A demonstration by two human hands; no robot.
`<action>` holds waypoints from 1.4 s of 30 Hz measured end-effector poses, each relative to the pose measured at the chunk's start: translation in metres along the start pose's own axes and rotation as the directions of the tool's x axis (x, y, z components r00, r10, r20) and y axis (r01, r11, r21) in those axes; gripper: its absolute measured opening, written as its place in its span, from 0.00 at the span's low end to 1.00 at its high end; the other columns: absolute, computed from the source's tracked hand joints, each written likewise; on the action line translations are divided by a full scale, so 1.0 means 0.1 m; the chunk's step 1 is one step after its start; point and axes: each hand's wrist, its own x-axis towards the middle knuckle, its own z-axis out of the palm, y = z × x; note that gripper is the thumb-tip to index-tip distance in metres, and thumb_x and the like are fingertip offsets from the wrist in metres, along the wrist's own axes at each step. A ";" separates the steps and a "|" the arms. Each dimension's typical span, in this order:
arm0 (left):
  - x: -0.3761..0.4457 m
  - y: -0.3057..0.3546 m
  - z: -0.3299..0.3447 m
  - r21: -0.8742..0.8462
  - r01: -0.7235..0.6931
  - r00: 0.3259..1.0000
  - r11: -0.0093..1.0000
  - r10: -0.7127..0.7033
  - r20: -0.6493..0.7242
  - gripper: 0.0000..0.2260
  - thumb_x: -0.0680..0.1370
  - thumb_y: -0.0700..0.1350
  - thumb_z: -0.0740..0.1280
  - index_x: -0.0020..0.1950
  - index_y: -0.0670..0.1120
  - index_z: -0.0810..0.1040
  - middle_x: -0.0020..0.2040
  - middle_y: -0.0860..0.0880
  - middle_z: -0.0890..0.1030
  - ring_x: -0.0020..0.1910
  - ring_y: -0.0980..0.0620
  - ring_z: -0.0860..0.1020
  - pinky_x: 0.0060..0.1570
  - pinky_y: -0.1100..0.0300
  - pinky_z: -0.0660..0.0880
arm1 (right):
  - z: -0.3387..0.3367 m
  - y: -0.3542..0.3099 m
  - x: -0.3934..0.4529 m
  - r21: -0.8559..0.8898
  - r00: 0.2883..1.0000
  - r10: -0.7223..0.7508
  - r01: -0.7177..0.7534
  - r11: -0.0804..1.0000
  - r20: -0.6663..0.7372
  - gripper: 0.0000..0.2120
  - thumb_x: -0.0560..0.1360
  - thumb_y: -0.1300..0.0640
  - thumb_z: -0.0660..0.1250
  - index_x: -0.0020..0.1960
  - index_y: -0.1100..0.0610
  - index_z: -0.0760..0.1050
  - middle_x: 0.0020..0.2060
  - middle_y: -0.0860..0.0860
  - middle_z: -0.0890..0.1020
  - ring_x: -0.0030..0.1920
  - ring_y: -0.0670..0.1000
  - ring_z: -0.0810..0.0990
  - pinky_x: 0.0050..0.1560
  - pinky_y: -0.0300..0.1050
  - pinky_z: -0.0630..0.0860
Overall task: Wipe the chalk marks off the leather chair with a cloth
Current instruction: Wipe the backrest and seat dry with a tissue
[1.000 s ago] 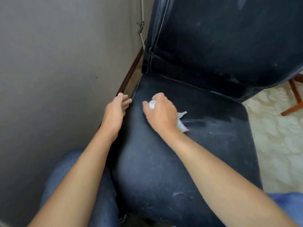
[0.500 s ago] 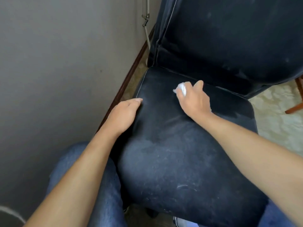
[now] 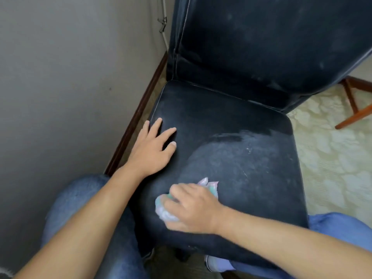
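Since half a second ago, right hand (image 3: 193,208) with cloth (image 3: 165,210) has come from the seat's back to its front edge, 6 o'clock. Fingers curl round the bunched cloth, pressed on the chair (image 3: 231,158). Left hand (image 3: 151,150), fingers spread flat, holding nothing, rests at 10 o'clock. Chalk haze (image 3: 241,158) lies toward 1 o'clock of the cloth; right hand nearer.

The leather chair (image 3: 231,121) is coloured a very dark navy, and its seat is dulled by a whitish chalk haze (image 3: 241,156). The cloth (image 3: 165,210) is patterned in pale green, pink and white. At 3 o'clock, a cream floral pattern is shown on the floor (image 3: 332,158). Blue denim is seen on the knee (image 3: 86,198) at 8 o'clock, against a grey wall (image 3: 60,77).
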 end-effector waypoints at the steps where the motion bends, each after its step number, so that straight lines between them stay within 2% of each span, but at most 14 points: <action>1: -0.04 0.06 0.09 0.163 -0.030 0.999 0.986 0.033 -0.014 0.28 0.84 0.62 0.50 0.84 0.59 0.55 0.86 0.50 0.45 0.85 0.45 0.40 0.82 0.44 0.42 | -0.03 0.36 -0.03 -0.098 0.998 0.057 -0.057 0.994 -0.002 0.11 0.75 0.46 0.67 0.48 0.54 0.80 0.37 0.52 0.73 0.35 0.53 0.73 0.30 0.49 0.71; 3: -0.08 0.12 0.23 0.331 -0.049 0.996 0.942 0.070 -0.052 0.29 0.85 0.61 0.45 0.86 0.55 0.46 0.86 0.47 0.41 0.84 0.45 0.37 0.81 0.41 0.39 | -0.15 1.28 -0.10 -0.286 0.914 0.390 -0.405 0.868 -0.111 0.12 0.79 0.46 0.65 0.48 0.55 0.77 0.40 0.53 0.74 0.37 0.57 0.77 0.28 0.51 0.73; 5: -0.08 0.12 0.27 0.343 -0.043 0.995 0.938 0.069 -0.066 0.29 0.85 0.61 0.43 0.86 0.54 0.44 0.86 0.46 0.40 0.84 0.46 0.37 0.81 0.40 0.39 | -0.38 2.06 -0.14 -0.240 0.631 0.758 -0.771 0.589 -0.167 0.18 0.80 0.42 0.59 0.53 0.58 0.72 0.47 0.56 0.73 0.41 0.63 0.80 0.35 0.55 0.77; 8: -0.08 0.11 0.28 0.366 -0.034 0.995 0.930 0.066 -0.075 0.31 0.83 0.61 0.38 0.86 0.55 0.44 0.86 0.47 0.41 0.84 0.47 0.38 0.82 0.41 0.40 | -0.36 2.12 -0.01 -0.141 0.447 0.868 -0.894 0.425 -0.215 0.18 0.81 0.43 0.57 0.54 0.59 0.68 0.51 0.57 0.72 0.45 0.64 0.79 0.39 0.51 0.70; 10: -0.07 0.11 0.27 0.300 -0.027 0.994 0.954 0.058 -0.094 0.31 0.82 0.59 0.38 0.86 0.56 0.48 0.86 0.49 0.44 0.85 0.50 0.40 0.82 0.45 0.40 | -0.21 1.47 0.24 -0.125 0.519 0.828 -0.855 0.504 -0.213 0.15 0.78 0.44 0.62 0.51 0.57 0.71 0.48 0.55 0.74 0.42 0.61 0.80 0.36 0.49 0.67; 13: -0.06 0.06 0.19 -0.005 -0.028 0.978 1.000 0.026 -0.209 0.29 0.81 0.51 0.47 0.83 0.54 0.63 0.85 0.54 0.56 0.84 0.57 0.49 0.82 0.54 0.42 | 0.03 0.26 0.36 -0.006 0.833 0.551 -0.552 0.834 -0.047 0.12 0.72 0.46 0.67 0.42 0.54 0.72 0.39 0.52 0.74 0.31 0.55 0.77 0.27 0.47 0.68; 17: -0.09 0.06 0.14 -0.101 -0.024 0.982 0.995 0.005 -0.188 0.30 0.79 0.48 0.49 0.82 0.52 0.65 0.84 0.55 0.59 0.83 0.59 0.51 0.82 0.59 0.42 | 0.01 0.67 0.24 -0.059 0.959 0.282 -0.281 0.958 0.011 0.14 0.74 0.44 0.67 0.45 0.55 0.74 0.41 0.51 0.73 0.33 0.54 0.76 0.25 0.48 0.70; 19: -0.09 0.10 0.20 0.145 -0.032 0.988 0.989 0.054 -0.148 0.31 0.81 0.54 0.46 0.84 0.51 0.59 0.85 0.52 0.55 0.85 0.53 0.49 0.83 0.52 0.44 | -0.12 1.48 0.14 -0.227 0.848 0.527 -0.524 0.821 -0.053 0.13 0.76 0.45 0.66 0.48 0.55 0.74 0.44 0.53 0.73 0.37 0.59 0.80 0.29 0.50 0.74; 22: -0.14 0.16 0.29 0.370 -0.027 0.991 0.929 0.073 -0.112 0.34 0.81 0.61 0.42 0.86 0.50 0.54 0.86 0.46 0.51 0.85 0.44 0.47 0.82 0.41 0.47 | -0.57 2.56 -0.39 -0.262 0.475 0.873 -0.861 0.436 -0.108 0.18 0.79 0.43 0.58 0.56 0.59 0.69 0.53 0.58 0.73 0.46 0.66 0.80 0.42 0.57 0.77; 25: -0.13 0.33 0.43 0.452 -0.045 0.994 0.891 0.084 -0.068 0.34 0.82 0.64 0.41 0.86 0.52 0.53 0.86 0.44 0.51 0.84 0.35 0.46 0.79 0.32 0.46 | -0.66 2.32 -0.67 -0.208 0.400 0.898 -0.908 0.363 -0.181 0.20 0.81 0.42 0.57 0.56 0.60 0.69 0.53 0.58 0.72 0.46 0.66 0.79 0.40 0.53 0.71; 30: -0.05 0.50 0.57 0.508 -0.023 0.998 0.861 0.051 -0.042 0.34 0.81 0.64 0.38 0.86 0.53 0.46 0.86 0.47 0.45 0.82 0.31 0.41 0.75 0.26 0.42 | -0.41 0.43 -0.73 -0.109 0.834 0.551 -0.545 0.831 0.035 0.16 0.71 0.42 0.71 0.40 0.53 0.73 0.37 0.49 0.72 0.32 0.51 0.74 0.30 0.46 0.69; 33: -0.16 0.65 0.61 0.513 -0.179 0.979 0.840 0.203 0.008 0.32 0.82 0.62 0.43 0.85 0.53 0.56 0.86 0.48 0.54 0.83 0.32 0.50 0.74 0.25 0.48 | -0.42 0.47 -0.90 -0.015 0.945 0.314 -0.314 0.949 0.095 0.14 0.74 0.44 0.68 0.40 0.54 0.75 0.37 0.50 0.70 0.33 0.50 0.70 0.30 0.44 0.63; 36: -0.31 0.91 0.85 0.543 -0.316 0.942 0.778 0.324 0.084 0.30 0.83 0.63 0.46 0.84 0.55 0.60 0.85 0.46 0.59 0.82 0.31 0.54 0.74 0.24 0.49 | -0.40 1.48 -0.83 -0.160 0.862 0.507 -0.500 0.851 0.003 0.15 0.78 0.43 0.63 0.48 0.55 0.77 0.43 0.52 0.73 0.37 0.57 0.78 0.32 0.50 0.72; 42: -0.29 0.89 0.85 0.573 -0.278 0.955 0.771 0.286 0.079 0.31 0.83 0.66 0.46 0.85 0.57 0.58 0.85 0.48 0.57 0.83 0.33 0.52 0.74 0.25 0.48 | -0.65 3.08 -0.90 -0.133 0.404 0.911 -0.910 0.392 -0.085 0.19 0.83 0.40 0.55 0.57 0.57 0.69 0.54 0.55 0.72 0.47 0.64 0.78 0.44 0.54 0.71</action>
